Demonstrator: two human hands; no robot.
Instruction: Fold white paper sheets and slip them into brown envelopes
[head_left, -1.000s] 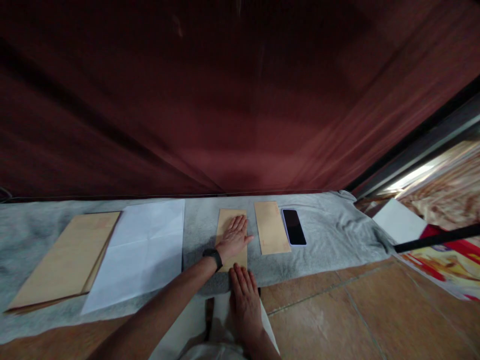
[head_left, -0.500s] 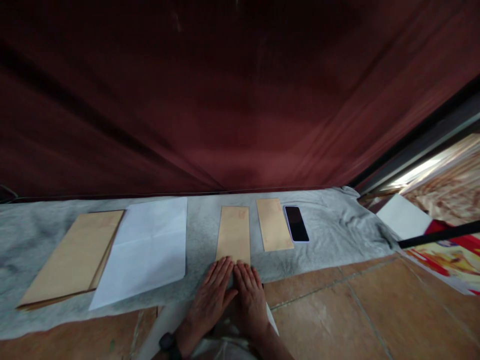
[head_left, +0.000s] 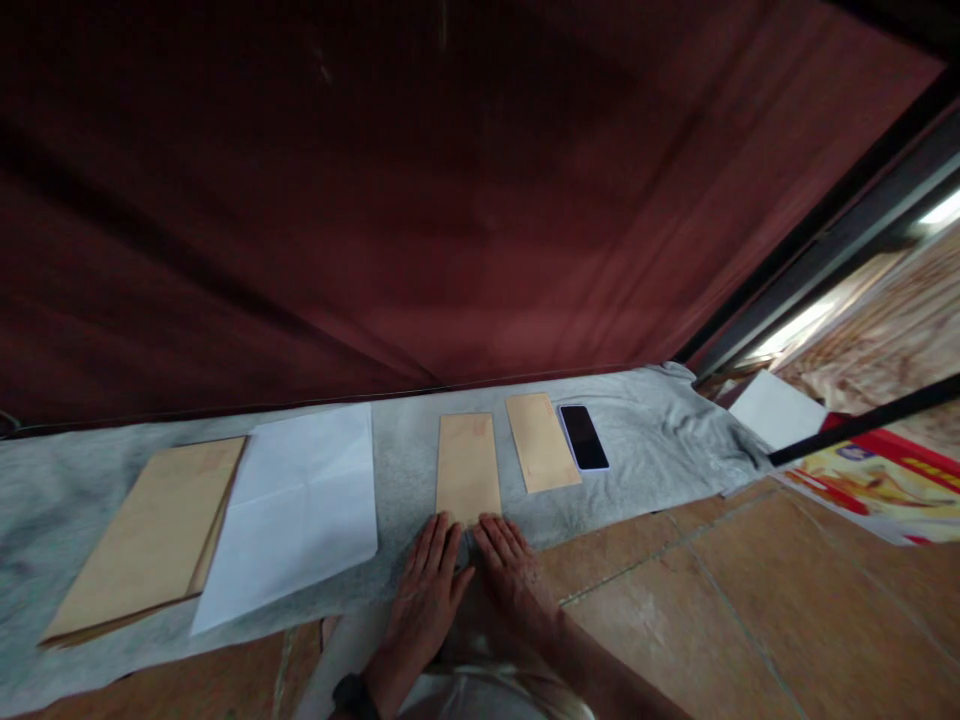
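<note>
A tan paper envelope (head_left: 466,465) lies in front of me on the grey cloth (head_left: 405,470). Fingertips of my left hand (head_left: 431,570) rest on its near left corner, the fingers stretched flat. On the near right corner lie the fingertips of my right hand (head_left: 510,560), likewise flat and extended. Neither hand grasps anything. Just to the right is a second tan envelope (head_left: 543,443), with a dark-screened phone (head_left: 583,437) beside it.
Left of me, white paper sheets (head_left: 300,510) with fold creases lie beside a stack of larger tan envelopes (head_left: 154,535). A dark red curtain (head_left: 450,200) hangs behind the cloth. At right are a black bar (head_left: 862,420), a red-yellow printed box (head_left: 885,475) and floor tiles (head_left: 675,600).
My hands have moved apart along the envelope's near edge, the right one shifting toward the right corner. The whole view has tilted slightly.
</note>
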